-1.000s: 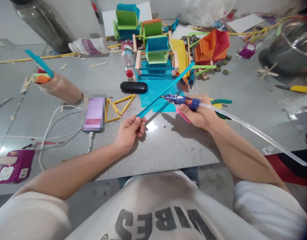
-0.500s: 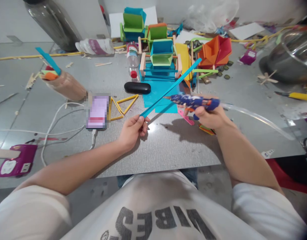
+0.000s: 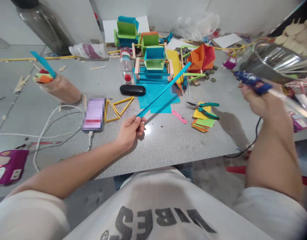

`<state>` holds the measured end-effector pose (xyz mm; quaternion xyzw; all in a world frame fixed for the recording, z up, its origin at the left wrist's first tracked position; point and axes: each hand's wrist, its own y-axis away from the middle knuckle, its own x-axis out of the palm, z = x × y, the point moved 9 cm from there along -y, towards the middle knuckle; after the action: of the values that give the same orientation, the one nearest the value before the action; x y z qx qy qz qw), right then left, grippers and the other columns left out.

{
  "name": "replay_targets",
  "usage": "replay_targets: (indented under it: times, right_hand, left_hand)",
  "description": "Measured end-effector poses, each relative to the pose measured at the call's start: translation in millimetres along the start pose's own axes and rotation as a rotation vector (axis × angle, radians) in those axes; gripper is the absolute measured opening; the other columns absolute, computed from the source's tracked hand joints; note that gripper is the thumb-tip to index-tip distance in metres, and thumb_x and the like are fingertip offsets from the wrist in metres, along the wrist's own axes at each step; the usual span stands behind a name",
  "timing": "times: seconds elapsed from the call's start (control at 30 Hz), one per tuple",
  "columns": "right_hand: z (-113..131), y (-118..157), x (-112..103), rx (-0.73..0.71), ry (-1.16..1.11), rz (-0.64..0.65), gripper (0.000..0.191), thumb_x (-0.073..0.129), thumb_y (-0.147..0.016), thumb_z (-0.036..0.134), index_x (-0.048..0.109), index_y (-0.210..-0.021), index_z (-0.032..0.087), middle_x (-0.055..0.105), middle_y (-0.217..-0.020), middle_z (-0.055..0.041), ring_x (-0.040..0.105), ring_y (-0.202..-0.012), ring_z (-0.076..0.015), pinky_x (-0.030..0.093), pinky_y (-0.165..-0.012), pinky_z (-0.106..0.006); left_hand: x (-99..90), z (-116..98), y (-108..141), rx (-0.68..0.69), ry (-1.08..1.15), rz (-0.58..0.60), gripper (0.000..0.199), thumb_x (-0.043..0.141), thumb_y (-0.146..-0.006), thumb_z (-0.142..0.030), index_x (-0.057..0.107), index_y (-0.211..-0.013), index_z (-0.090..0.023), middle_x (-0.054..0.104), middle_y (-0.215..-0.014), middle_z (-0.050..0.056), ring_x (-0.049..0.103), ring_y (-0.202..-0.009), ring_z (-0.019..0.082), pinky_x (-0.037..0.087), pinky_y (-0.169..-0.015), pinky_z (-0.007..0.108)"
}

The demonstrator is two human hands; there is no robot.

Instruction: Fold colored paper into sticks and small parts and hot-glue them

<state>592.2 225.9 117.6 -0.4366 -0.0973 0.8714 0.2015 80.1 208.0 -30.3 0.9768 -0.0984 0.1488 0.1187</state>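
Pinching blue strip (image 3: 163,90) (left grip (image 3: 129,132)), glue gun (image 3: 252,81) in right grip (image 3: 260,104)

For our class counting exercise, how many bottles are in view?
3: the large dark bottle at the back left, the white bottle lying just right of it, and the red-capped clear bottle behind the black case. Others may be hidden.

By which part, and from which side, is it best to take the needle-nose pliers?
Probably by the two handles, coming from the person's right. The needle-nose pliers lie with their slim tips pointing left and the handles spread open toward the right. Yellow paper lies beneath, so a straight lift should disturb it less.
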Motion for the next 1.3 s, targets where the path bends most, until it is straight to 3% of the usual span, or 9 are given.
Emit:
replay_targets:
  times: [0.17,0.37,0.53,0.6,0.73,0.83,1.1,1.2,1.3]
  right_hand:
    - [-60.9,5.4,24.8,0.085,0.336,0.212,0.036,0.086,-0.071,0.004,0.067,-0.09,0.028,0.053,-0.072,0.0003,0.036,-0.069,-0.0179,0.028,-0.082,-0.045]
    - [-68.3,4.5,32.8,0.041,0.387,0.269,0.041,0.073,-0.054,-0.006,0.065,-0.081,0.024,0.061,-0.077,-0.0031,0.039,-0.074,-0.0193,0.025,-0.083,-0.043]
    - [5.2,-0.7,18.0,-0.079,0.3,-0.028,0.024,0.075,-0.069,0.001,0.072,-0.081,0.022,0.074,-0.103,-0.0205,0.057,-0.089,-0.0258,0.036,-0.088,-0.048]
    - [45.4,4.4,33.6,-0.059,-0.024,-0.124,0.008,0.078,-0.089,0.028,0.075,-0.086,0.022,0.073,-0.091,-0.0165,0.062,-0.081,-0.0246,0.043,-0.08,-0.046]
    - [115.8,21.8,141.5,0.128,-0.589,0.263,0.064,0.085,-0.078,0.086,0.077,-0.092,0.024,0.066,-0.07,-0.0035,0.052,-0.056,-0.0161,0.041,-0.056,-0.04]
    - [154.1,33.5,184.5,0.097,-0.744,0.38,0.062,0.088,-0.078,0.086,0.068,-0.084,0.028,0.059,-0.066,0.0018,0.046,-0.055,-0.0131,0.036,-0.05,-0.035]
    - [159.5,47.6,177.6,0.017,-0.775,0.311,0.045,0.092,-0.085,0.069,0.071,-0.084,0.03,0.062,-0.067,0.0015,0.052,-0.052,-0.0162,0.041,-0.046,-0.036]
    - [157.4,57.9,165.7,-0.013,-0.738,0.207,0.043,0.09,-0.086,0.071,0.075,-0.085,0.031,0.066,-0.069,0.0,0.055,-0.051,-0.0178,0.046,-0.048,-0.038]
    - [171.8,76.5,149.8,-0.233,-0.571,0.101,0.041,0.081,-0.094,0.073,0.081,-0.089,0.032,0.074,-0.076,-0.0043,0.064,-0.06,-0.0216,0.054,-0.058,-0.042]
  left_hand:
    - [-0.1,-0.2,0.2,0.009,-0.02,-0.017,0.032,0.077,-0.103,-0.046,0.074,-0.094,-0.016,0.06,-0.06,-0.002,0.05,-0.051,0.009,0.038,-0.05,0.02]
    - [0.0,-0.7,-0.3,0.025,-0.02,-0.024,0.032,0.075,-0.105,-0.045,0.073,-0.093,-0.016,0.059,-0.06,-0.002,0.05,-0.052,0.009,0.039,-0.051,0.02]
    - [2.1,-1.0,2.8,0.036,-0.019,-0.014,0.034,0.076,-0.104,-0.048,0.073,-0.094,-0.017,0.06,-0.059,-0.002,0.049,-0.051,0.009,0.038,-0.051,0.021]
    - [4.3,-0.9,5.5,0.039,-0.023,-0.007,0.035,0.077,-0.103,-0.051,0.073,-0.094,-0.017,0.061,-0.06,-0.001,0.049,-0.051,0.009,0.039,-0.05,0.021]
    - [10.6,-2.3,11.2,0.072,-0.046,0.031,0.039,0.079,-0.1,-0.057,0.073,-0.095,-0.018,0.061,-0.061,-0.001,0.05,-0.051,0.011,0.04,-0.049,0.022]
    - [15.4,-2.1,13.6,0.092,-0.091,0.074,0.038,0.078,-0.1,-0.056,0.074,-0.095,-0.019,0.063,-0.063,-0.001,0.052,-0.052,0.011,0.042,-0.049,0.023]
    - [13.1,-5.2,10.2,0.182,-0.363,0.118,0.023,0.061,-0.106,-0.037,0.075,-0.108,-0.019,0.072,-0.082,0.005,0.064,-0.07,0.017,0.053,-0.069,0.032]
    - [3.5,-35.9,20.0,0.522,-0.583,-0.032,0.043,0.072,-0.091,-0.031,0.071,-0.133,-0.023,0.072,-0.123,0.012,0.069,-0.108,0.027,0.058,-0.096,0.045]
    - [-0.1,-61.8,43.6,0.857,-0.736,-0.198,0.058,0.076,-0.085,-0.04,0.066,-0.14,-0.027,0.059,-0.145,0.015,0.058,-0.135,0.038,0.051,-0.115,0.06]
